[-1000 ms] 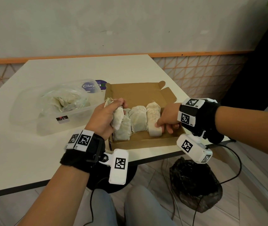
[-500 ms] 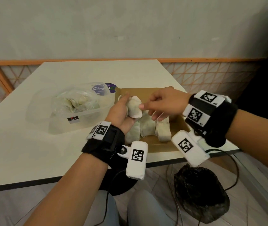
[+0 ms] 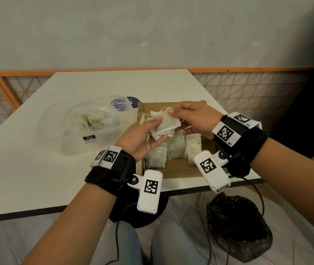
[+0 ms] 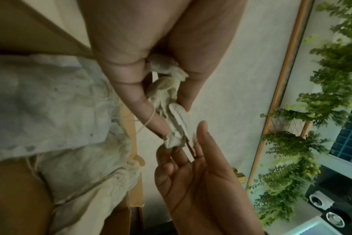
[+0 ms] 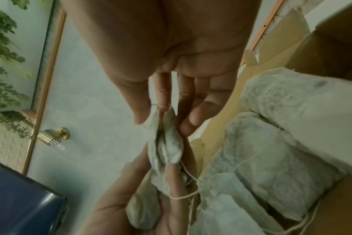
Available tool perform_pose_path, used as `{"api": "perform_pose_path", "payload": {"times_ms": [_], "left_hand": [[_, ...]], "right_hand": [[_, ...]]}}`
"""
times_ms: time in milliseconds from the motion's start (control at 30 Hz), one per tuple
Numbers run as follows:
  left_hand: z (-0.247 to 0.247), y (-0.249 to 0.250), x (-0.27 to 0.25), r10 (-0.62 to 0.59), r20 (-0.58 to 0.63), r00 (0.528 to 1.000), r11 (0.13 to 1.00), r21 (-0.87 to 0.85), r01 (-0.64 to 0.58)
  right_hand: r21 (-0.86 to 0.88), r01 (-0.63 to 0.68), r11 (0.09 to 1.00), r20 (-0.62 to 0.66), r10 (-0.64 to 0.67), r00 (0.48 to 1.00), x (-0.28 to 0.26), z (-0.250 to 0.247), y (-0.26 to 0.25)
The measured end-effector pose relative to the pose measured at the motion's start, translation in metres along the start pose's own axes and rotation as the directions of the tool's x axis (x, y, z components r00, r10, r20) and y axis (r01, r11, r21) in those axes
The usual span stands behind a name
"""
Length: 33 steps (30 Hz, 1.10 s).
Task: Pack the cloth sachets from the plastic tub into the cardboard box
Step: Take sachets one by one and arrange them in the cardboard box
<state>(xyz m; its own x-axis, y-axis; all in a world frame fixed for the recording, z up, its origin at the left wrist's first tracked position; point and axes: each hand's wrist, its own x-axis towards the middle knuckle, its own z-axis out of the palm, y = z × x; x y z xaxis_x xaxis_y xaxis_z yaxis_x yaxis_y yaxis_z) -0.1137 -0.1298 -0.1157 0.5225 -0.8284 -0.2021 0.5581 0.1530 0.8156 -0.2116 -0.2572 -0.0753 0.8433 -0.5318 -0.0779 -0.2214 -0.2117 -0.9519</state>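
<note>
My left hand point(image 3: 153, 131) grips a small bunch of off-white cloth sachets point(image 3: 163, 125) just above the open cardboard box point(image 3: 179, 171). My right hand point(image 3: 177, 121) pinches the upper edge of the top sachet between thumb and fingers. The left wrist view shows the sachets point(image 4: 177, 120) squeezed between my left thumb and fingers, with my right hand point(image 4: 191, 159) at their end. In the right wrist view, my right hand point(image 5: 163, 125) nips the sachet's corner point(image 5: 167, 143). Three sachets point(image 3: 175, 150) stand side by side in the box. The clear plastic tub point(image 3: 76, 148) to the left holds more sachets point(image 3: 93, 119) in crumpled plastic.
A purple-labelled lid point(image 3: 121, 104) lies behind the tub. The box sits near the white table's front edge point(image 3: 190, 190). A black bag point(image 3: 236, 226) and cables lie on the floor below. A wall and orange lattice rail stand behind the table.
My left hand rose from the box with the sachets. My right hand left the rightmost sachet in the box and came over to pinch the bunch held in my left.
</note>
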Motion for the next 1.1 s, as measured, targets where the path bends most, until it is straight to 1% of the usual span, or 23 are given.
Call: {"api": "perform_pose_path", "payload": {"times_ms": [67,167,300,400,467,633,733,833,867,933,967,1033,1100], "left_hand": [[0.001,-0.002,0.001,0.024,0.001,1.0,0.999,0.03,-0.024],[-0.001,-0.006,0.0,0.048,0.021,0.999,0.998,0.045,-0.049],[-0.003,-0.008,-0.005,0.064,0.073,0.995,0.998,0.02,-0.065],[-0.003,-0.009,-0.007,0.072,0.093,0.993,0.997,0.007,-0.073],[-0.004,-0.01,-0.005,0.071,0.069,0.995,0.997,0.009,-0.072],[-0.004,-0.011,-0.003,0.105,0.02,0.994,0.994,0.035,-0.106],[-0.004,-0.012,-0.004,0.125,0.011,0.992,0.991,0.043,-0.126],[-0.006,-0.011,-0.003,0.119,-0.005,0.993,0.993,0.008,-0.119],[-0.006,-0.011,-0.003,0.116,-0.015,0.993,0.993,-0.004,-0.116],[-0.007,-0.011,-0.002,0.113,-0.025,0.993,0.993,-0.022,-0.114],[-0.007,-0.011,-0.002,0.109,-0.019,0.994,0.994,-0.029,-0.11],[-0.006,-0.011,-0.001,0.095,0.008,0.995,0.995,-0.044,-0.095],[-0.006,-0.011,-0.001,0.09,0.011,0.996,0.994,-0.059,-0.09]], "right_hand": [[0.0,0.018,1.0,-0.008,-0.018,1.0,-0.001,0.002,0.002],[0.097,0.021,0.995,-0.045,-0.017,0.999,0.0,0.005,0.005],[0.15,0.027,0.988,-0.104,-0.012,0.995,0.001,0.006,0.013],[0.273,0.023,0.962,-0.118,0.01,0.993,-0.002,0.006,0.016],[0.34,0.023,0.94,-0.148,0.029,0.989,-0.005,0.005,0.017],[0.387,0.017,0.922,-0.199,0.065,0.978,-0.005,0.004,0.02],[0.412,0.039,0.91,-0.199,0.048,0.979,-0.009,0.001,0.019],[0.469,0.063,0.881,-0.196,0.035,0.98,-0.012,-0.003,0.014],[0.447,0.077,0.891,-0.216,0.024,0.976,-0.011,-0.005,0.013],[0.338,0.119,0.934,-0.265,-0.027,0.964,-0.01,-0.01,0.012],[0.28,0.137,0.95,-0.268,-0.06,0.961,-0.011,-0.011,0.012],[0.227,0.141,0.964,-0.227,-0.088,0.97,-0.013,-0.011,0.01],[0.217,0.109,0.97,-0.174,-0.071,0.982,-0.016,-0.009,0.008]]}}
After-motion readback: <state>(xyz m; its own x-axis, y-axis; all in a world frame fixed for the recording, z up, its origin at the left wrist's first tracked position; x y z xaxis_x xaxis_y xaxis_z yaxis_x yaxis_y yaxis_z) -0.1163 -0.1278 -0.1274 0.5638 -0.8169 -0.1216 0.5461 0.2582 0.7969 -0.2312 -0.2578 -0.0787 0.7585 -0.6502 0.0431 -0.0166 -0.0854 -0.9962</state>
